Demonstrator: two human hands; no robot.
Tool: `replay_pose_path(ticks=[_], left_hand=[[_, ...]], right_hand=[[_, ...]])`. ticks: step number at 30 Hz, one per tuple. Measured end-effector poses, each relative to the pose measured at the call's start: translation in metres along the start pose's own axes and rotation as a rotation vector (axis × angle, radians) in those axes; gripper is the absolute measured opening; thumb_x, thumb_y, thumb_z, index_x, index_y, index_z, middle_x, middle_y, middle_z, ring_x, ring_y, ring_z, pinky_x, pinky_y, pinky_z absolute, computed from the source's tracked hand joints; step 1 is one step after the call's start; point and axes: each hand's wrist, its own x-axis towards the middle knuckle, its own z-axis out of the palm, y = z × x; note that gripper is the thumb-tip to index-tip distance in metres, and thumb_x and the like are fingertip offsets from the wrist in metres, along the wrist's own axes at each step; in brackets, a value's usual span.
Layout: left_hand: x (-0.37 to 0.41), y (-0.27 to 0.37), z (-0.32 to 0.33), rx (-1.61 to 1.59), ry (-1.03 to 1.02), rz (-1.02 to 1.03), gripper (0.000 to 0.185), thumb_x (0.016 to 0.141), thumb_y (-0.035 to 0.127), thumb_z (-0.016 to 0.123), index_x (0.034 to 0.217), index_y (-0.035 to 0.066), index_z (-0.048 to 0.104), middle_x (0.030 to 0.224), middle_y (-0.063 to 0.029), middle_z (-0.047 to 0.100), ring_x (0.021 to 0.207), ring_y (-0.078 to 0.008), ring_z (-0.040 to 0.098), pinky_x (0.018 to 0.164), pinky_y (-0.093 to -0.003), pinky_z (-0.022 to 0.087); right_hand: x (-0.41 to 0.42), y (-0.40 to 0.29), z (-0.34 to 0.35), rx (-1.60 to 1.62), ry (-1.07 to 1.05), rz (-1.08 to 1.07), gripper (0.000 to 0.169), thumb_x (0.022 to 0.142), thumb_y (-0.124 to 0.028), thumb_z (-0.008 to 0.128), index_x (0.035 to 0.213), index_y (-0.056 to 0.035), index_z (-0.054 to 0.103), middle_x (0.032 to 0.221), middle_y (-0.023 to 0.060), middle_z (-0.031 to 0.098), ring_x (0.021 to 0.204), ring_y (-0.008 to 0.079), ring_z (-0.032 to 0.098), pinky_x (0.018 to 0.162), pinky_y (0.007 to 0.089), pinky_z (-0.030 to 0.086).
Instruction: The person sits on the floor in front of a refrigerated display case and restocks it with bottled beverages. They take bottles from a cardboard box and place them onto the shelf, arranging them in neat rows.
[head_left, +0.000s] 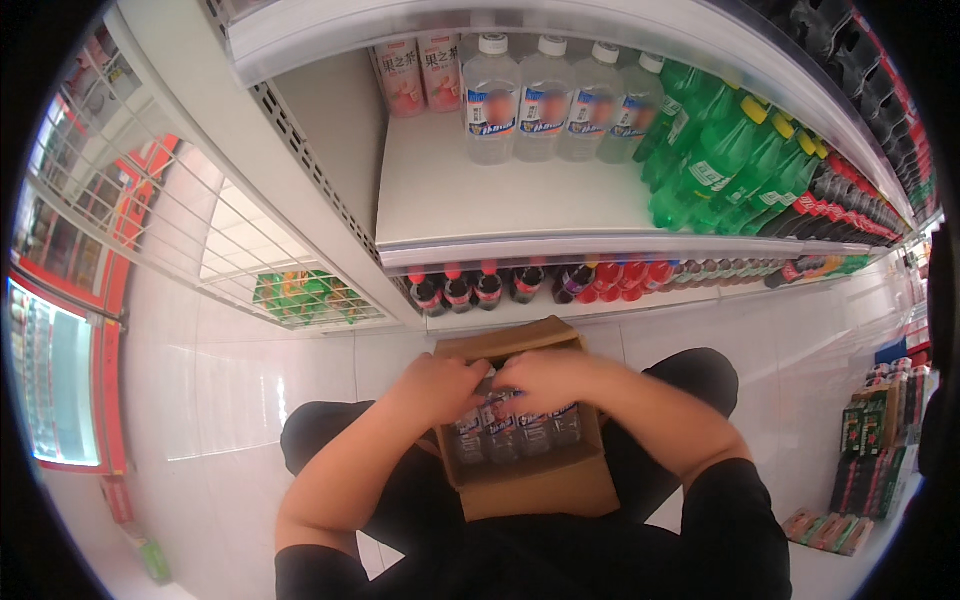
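Note:
An open cardboard box (540, 491) stands on the floor between my knees, with several clear plastic bottles (534, 435) inside. Over the box's left part, my left hand (444, 386) has bent fingers at the bottle tops; my right hand (547, 381) reaches in beside it, slightly blurred. The fingertips of both hands nearly meet around a pale bottle cap (491, 373). Whether either hand grips a bottle is hidden. On the shelf (510, 202) ahead, a row of similar clear bottles (491, 112) with white caps stands upright.
Green soda bottles (709, 169) and pink cartons (401, 79) flank the clear bottles. Dark cola bottles (457, 291) line the lower shelf. A white wire rack (187, 247) is at left, stacked drink packs (866, 480) at far right. The upper shelf's edge (487, 19) overhangs.

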Motion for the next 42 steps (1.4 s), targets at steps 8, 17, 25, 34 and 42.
replay_pose_path(ticks=[8, 17, 25, 34, 42], left_hand=[[0.003, -0.006, 0.004, 0.038, 0.104, 0.037, 0.048, 0.093, 0.037, 0.071, 0.131, 0.011, 0.058, 0.127, -0.0161, 0.067, 0.116, -0.0357, 0.067, 0.092, -0.0498, 0.054], [0.001, -0.004, 0.001, 0.023, 0.11, 0.039, 0.049, 0.092, 0.037, 0.073, 0.131, 0.012, 0.059, 0.125, -0.0127, 0.067, 0.12, -0.0352, 0.064, 0.093, -0.0499, 0.054], [0.0, -0.004, 0.009, 0.032, 0.133, 0.052, 0.053, 0.09, 0.037, 0.074, 0.134, 0.012, 0.058, 0.128, -0.0135, 0.066, 0.12, -0.0352, 0.064, 0.093, -0.049, 0.054], [0.009, -0.003, 0.013, 0.043, 0.186, 0.071, 0.047, 0.089, 0.037, 0.075, 0.127, 0.012, 0.063, 0.119, -0.0127, 0.07, 0.112, -0.0341, 0.068, 0.094, -0.0457, 0.053], [0.006, 0.0, 0.005, 0.069, 0.075, 0.05, 0.056, 0.093, 0.038, 0.072, 0.141, 0.013, 0.057, 0.129, -0.015, 0.065, 0.119, -0.0354, 0.065, 0.091, -0.0486, 0.055]], right_hand=[[-0.063, 0.001, -0.174, -0.408, 1.154, 0.031, 0.049, 0.088, -0.022, 0.073, 0.133, -0.0057, 0.061, 0.131, 0.0279, 0.061, 0.126, 0.0443, 0.057, 0.108, 0.0514, 0.046], [-0.019, 0.029, -0.266, -0.599, 1.509, 0.175, 0.064, 0.09, -0.046, 0.069, 0.139, -0.0072, 0.06, 0.143, 0.0221, 0.058, 0.138, 0.0455, 0.047, 0.113, 0.0553, 0.038], [0.023, 0.035, -0.271, -0.636, 1.704, 0.399, 0.057, 0.089, -0.053, 0.067, 0.123, -0.0075, 0.068, 0.118, 0.0164, 0.073, 0.121, 0.0444, 0.057, 0.11, 0.0549, 0.038], [0.017, 0.039, -0.268, -0.698, 1.753, 0.28, 0.061, 0.084, -0.054, 0.07, 0.119, -0.0039, 0.068, 0.104, 0.0133, 0.075, 0.112, 0.0395, 0.061, 0.106, 0.0522, 0.039], [0.004, 0.013, -0.247, -0.532, 1.72, 0.338, 0.057, 0.085, -0.052, 0.068, 0.121, -0.0075, 0.067, 0.109, 0.0119, 0.074, 0.109, 0.0439, 0.057, 0.1, 0.0537, 0.043]])
